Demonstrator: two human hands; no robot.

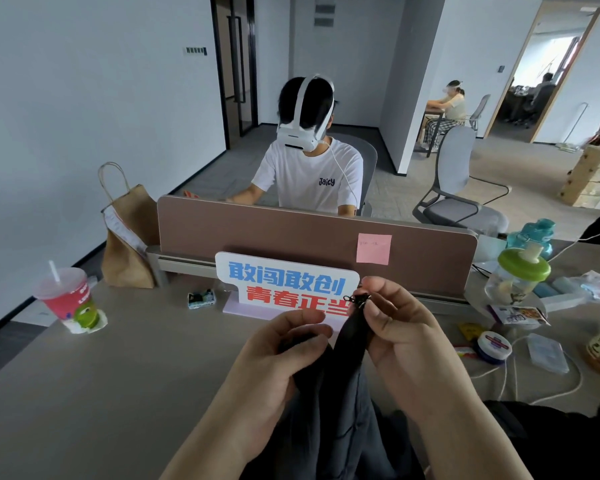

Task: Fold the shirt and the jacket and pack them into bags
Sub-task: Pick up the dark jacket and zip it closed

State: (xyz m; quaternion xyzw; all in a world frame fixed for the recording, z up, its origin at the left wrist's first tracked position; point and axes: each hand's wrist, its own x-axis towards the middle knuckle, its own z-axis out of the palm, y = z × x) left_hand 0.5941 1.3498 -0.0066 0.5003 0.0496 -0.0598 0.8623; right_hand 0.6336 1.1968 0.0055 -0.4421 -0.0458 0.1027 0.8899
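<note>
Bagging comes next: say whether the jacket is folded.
Not folded: left hand and right hand hold the jacket up near its zipper pull, the rest hanging bunched.

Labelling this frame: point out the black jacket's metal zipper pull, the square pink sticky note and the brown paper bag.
Metal zipper pull (357, 300): head view, its middle.
Square pink sticky note (374, 249): head view, its centre.
Brown paper bag (129, 265): head view, its side panel.

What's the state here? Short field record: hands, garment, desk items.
left hand: grips the jacket fabric
right hand: pinches the jacket edge beside the zipper pull
jacket: dark, not folded, hangs from both hands to the near desk edge
desk: pink cup with straw at left; sign card in the middle
paper bag: upright, far left by the divider
</note>
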